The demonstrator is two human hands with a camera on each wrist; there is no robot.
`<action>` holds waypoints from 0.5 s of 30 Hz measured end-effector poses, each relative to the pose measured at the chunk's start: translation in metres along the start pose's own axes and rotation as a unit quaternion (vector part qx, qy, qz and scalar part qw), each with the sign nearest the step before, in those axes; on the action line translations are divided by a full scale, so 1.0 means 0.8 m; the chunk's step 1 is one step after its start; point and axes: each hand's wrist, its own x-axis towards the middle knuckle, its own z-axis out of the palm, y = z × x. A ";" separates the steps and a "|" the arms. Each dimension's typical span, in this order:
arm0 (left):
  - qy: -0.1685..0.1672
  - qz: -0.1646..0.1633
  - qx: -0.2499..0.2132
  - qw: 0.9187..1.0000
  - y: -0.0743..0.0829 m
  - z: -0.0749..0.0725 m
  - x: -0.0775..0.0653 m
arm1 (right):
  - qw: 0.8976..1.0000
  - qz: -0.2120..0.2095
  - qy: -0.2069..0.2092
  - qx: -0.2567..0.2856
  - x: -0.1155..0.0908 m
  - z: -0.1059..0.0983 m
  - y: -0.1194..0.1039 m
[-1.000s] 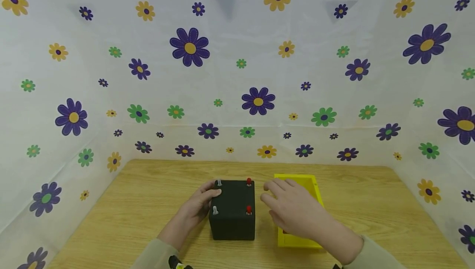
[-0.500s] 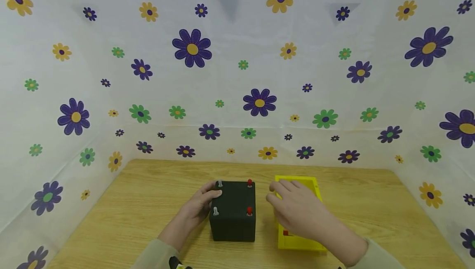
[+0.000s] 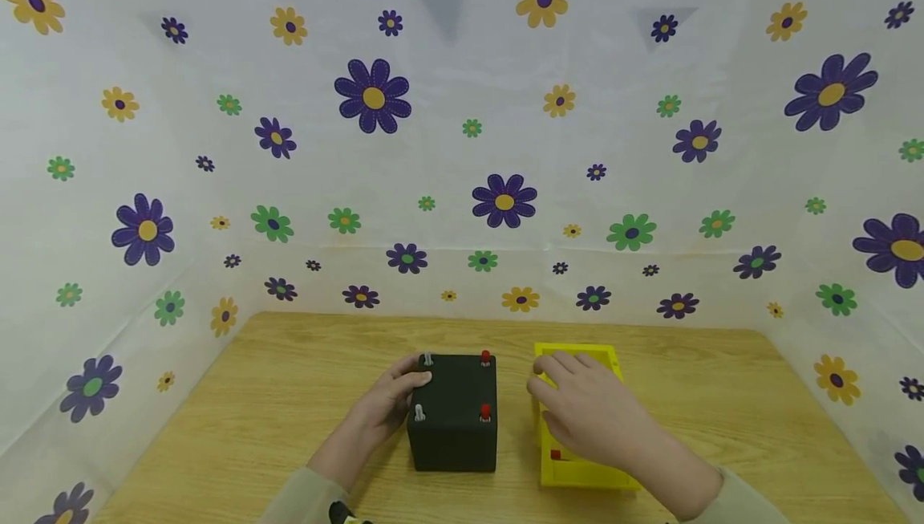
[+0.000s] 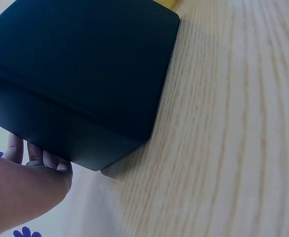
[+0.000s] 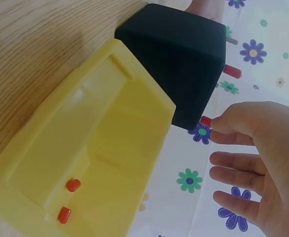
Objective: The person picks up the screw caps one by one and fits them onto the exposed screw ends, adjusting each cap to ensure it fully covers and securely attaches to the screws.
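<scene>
A black box [image 3: 455, 396] stands on the table, with metal toggle switches at its top corners. The two left switches, such as the near toggle switch [image 3: 419, 412], show bare metal levers. Red caps cover the two on the right, one being the near red cap [image 3: 485, 412]. My left hand [image 3: 382, 408] grips the box's left side, thumb on the top edge and fingers behind. Over a yellow bin [image 3: 577, 473] hovers my right hand [image 3: 588, 408], fingers apart and loosely bent, nothing between them. In the right wrist view two loose red caps [image 5: 73, 185] lie inside the bin.
The bin stands right of the box with a narrow gap of wooden table [image 3: 516, 460] between. A white flowered cloth [image 3: 462, 147] hangs behind the table and along both sides.
My right hand has moved a little to the right, from beside the box to over the bin, uncovering a red cap inside it. The left hand and box have stayed in place.
</scene>
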 end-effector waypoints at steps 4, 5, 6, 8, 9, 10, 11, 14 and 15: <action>0.001 0.000 0.000 1.000 -0.001 -0.001 0.000 | 1.000 0.003 -0.005 -0.004 -0.003 0.000 0.001; 0.001 0.000 -0.001 1.000 -0.001 0.000 0.000 | 1.000 0.002 -0.005 -0.007 -0.004 0.000 0.002; 0.001 0.000 -0.001 1.000 -0.001 0.000 0.000 | 1.000 0.002 -0.004 -0.009 -0.004 0.000 0.002; -0.002 0.001 -0.001 1.000 -0.001 0.000 0.000 | 1.000 0.001 -0.002 -0.011 -0.006 0.001 0.003; -0.003 0.001 -0.001 1.000 0.000 0.000 0.000 | 1.000 0.002 -0.002 -0.011 -0.006 0.001 0.003; -0.006 0.002 -0.001 1.000 0.000 0.000 -0.001 | 1.000 0.003 -0.004 -0.011 -0.006 0.002 0.004; -0.007 0.002 -0.001 1.000 0.000 0.000 -0.001 | 1.000 0.005 -0.006 -0.011 -0.007 0.003 0.004; -0.009 0.003 -0.001 1.000 0.000 0.000 -0.001 | 1.000 0.010 -0.012 -0.009 -0.007 0.005 0.006; -0.008 0.003 -0.002 1.000 0.000 0.000 -0.001 | 1.000 0.011 -0.013 -0.009 -0.008 0.005 0.006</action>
